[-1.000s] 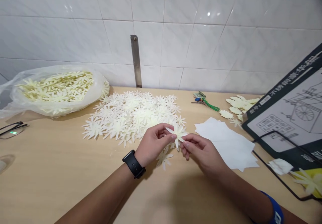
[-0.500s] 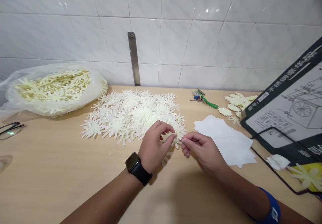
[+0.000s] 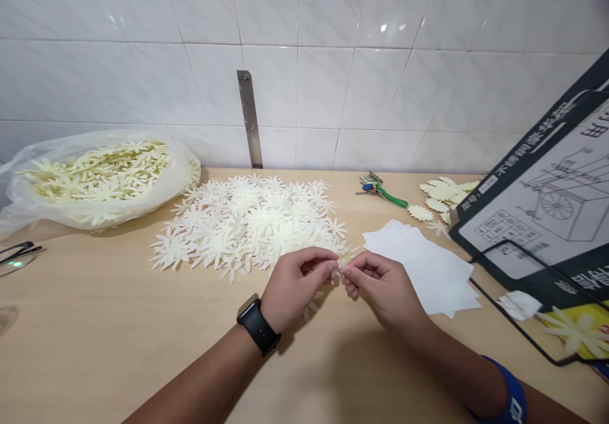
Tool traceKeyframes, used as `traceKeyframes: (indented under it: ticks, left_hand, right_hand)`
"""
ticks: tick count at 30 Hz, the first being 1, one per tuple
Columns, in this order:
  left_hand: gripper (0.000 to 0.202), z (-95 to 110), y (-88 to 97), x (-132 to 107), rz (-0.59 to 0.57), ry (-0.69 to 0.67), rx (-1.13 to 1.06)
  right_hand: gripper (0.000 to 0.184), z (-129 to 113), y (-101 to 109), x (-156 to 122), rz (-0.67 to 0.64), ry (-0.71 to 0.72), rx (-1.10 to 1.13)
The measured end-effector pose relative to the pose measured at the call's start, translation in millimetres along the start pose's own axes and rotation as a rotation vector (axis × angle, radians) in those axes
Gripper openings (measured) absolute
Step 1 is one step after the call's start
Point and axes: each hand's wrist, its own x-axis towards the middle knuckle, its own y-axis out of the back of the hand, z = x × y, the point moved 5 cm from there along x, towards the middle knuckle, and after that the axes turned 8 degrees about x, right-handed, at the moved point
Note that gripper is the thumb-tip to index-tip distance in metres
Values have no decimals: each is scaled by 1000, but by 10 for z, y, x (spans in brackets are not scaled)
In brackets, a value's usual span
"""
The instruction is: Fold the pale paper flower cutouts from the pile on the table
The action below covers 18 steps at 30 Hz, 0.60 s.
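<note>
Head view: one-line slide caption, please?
Left hand and right hand meet at a partly hidden flower cutout beside a pale heap of more, white sheets to the right.

Premises: a makeshift craft workspace, possibly in a home, the close view leaving that unsettled. Evidence: glossy white marbled tile wall [image 3: 323, 87], light wood-grain table [image 3: 118, 329], heaped pale flower-shaped cutouts [image 3: 257, 221], metal keys on a flat green strap [image 3: 394, 197].
</note>
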Motion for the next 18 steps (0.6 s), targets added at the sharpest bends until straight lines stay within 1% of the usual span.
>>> traceKeyframes:
  ticks: [2,7,9,11,13,14,16,18]
  left_hand:
    - [19,-15,2,4,-13,24,-1]
    - [17,-21,-38,8,-118,50,-37]
    - [17,-20,-51,9,-129,68,-88]
    - [18,-6,-51,14,-116,66,-126]
    - [19,13,-15,30,-61,49,-143]
    - [19,18,25,44,-10,40,-148]
    - [19,6,150,79,124,34,-173]
    - [18,-30,314,119,273,36,-233]
  right_hand:
    - [28,-8,-3,-5,6,-8,11]
    - [27,-25,-37,-17,-37,-45,65]
    - [25,-28,-47,-13,-64,-33,84]
    - [24,-35,-47,-3,-86,7,91]
    - [24,-39,-40,9,-100,48,92]
    - [24,-39,-32,16,-101,62,94]
    - [24,-36,-9,30,-87,79,107]
    - [24,-35,16,44,-67,87,123]
